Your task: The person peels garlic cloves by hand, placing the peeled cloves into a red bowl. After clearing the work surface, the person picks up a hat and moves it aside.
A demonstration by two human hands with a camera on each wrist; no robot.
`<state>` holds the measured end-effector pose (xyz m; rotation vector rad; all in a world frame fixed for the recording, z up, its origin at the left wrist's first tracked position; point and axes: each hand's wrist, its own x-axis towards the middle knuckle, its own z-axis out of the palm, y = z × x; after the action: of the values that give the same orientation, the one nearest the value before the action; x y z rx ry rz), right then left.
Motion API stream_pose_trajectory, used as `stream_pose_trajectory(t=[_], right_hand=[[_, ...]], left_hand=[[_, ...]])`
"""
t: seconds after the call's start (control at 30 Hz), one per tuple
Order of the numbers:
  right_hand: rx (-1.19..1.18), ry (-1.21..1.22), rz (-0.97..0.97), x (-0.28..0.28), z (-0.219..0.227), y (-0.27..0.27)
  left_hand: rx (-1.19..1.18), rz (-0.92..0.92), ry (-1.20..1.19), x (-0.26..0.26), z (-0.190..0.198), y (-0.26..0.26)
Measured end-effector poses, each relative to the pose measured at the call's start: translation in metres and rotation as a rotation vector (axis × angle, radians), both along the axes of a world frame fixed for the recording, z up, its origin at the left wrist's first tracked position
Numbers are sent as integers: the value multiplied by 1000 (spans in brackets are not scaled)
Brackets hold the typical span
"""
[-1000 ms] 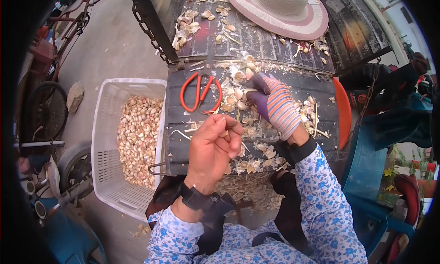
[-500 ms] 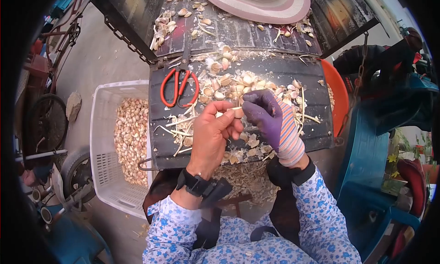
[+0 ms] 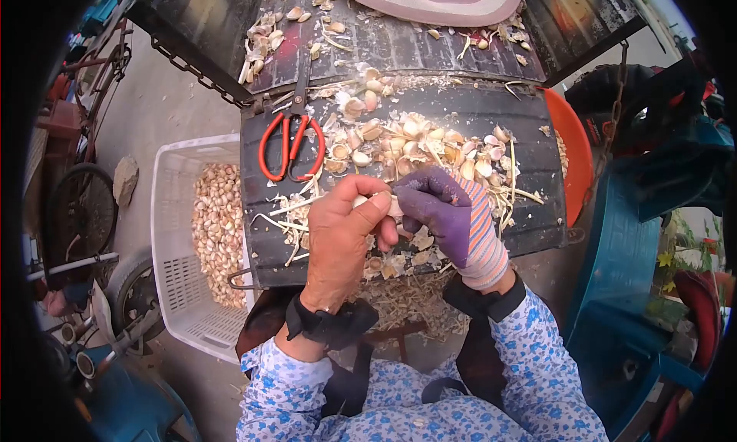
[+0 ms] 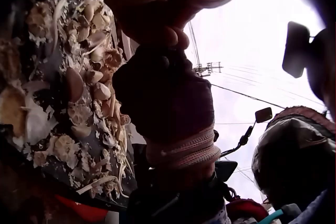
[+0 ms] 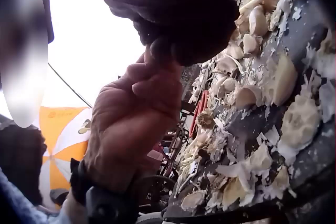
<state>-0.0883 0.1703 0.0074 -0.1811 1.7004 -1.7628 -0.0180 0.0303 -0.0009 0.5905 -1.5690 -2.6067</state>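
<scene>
In the head view, a pale garlic clove (image 3: pixel 394 206) sits between the two hands at the middle of the tailgate-like black surface (image 3: pixel 265 277). My bare left hand (image 3: pixel 338 231) pinches it between thumb and curled fingers. The right hand (image 3: pixel 449 221), in a purple-palmed striped glove, meets it from the other side with bent fingertips pinching at the clove. Both wrist views show the fingertips of the two hands together, the clove mostly hidden by them. Just beyond the hands lies a heap of garlic cloves (image 3: pixel 414 127) mixed with papery skins.
Red-handled shears (image 3: pixel 292 148) lie left of the heap. A white plastic crate (image 3: pixel 165 250) holding many cloves stands on the ground at left. At right is an orange basin (image 3: pixel 580 162) with cloves inside. A brimmed hat (image 3: pixel 437 4) rests farther back; dry stems (image 3: pixel 292 231) lie near the left hand.
The gloved right hand has come back from the heap to the left hand, and both now work at a clove. The hands have drawn closer together; the head view has shifted.
</scene>
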Motion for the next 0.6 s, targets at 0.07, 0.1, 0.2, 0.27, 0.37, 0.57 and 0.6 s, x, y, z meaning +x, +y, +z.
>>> stream_pose_trajectory(t=[0.07,0.1,0.2,0.27,0.37,0.57,0.6], right_hand=[[12,203,77,4,4,-3],[19,300,114,7,3,-3],[207,681,211,4,-1,3],[241,871,208,4,-4,3],[241,1076,170,6,-16,3],[325,1356,88,13,-12,-4],[318,1287,110,12,-8,-5]], left_hand=[[-22,-9,-51,1,2,-8],[-29,-15,-82,2,2,-10],[18,-64,-118,5,3,-10],[20,-67,-130,5,4,-10],[-17,-28,-157,4,4,-5],[61,59,-168,4,3,-1],[98,79,-156,5,3,-2]])
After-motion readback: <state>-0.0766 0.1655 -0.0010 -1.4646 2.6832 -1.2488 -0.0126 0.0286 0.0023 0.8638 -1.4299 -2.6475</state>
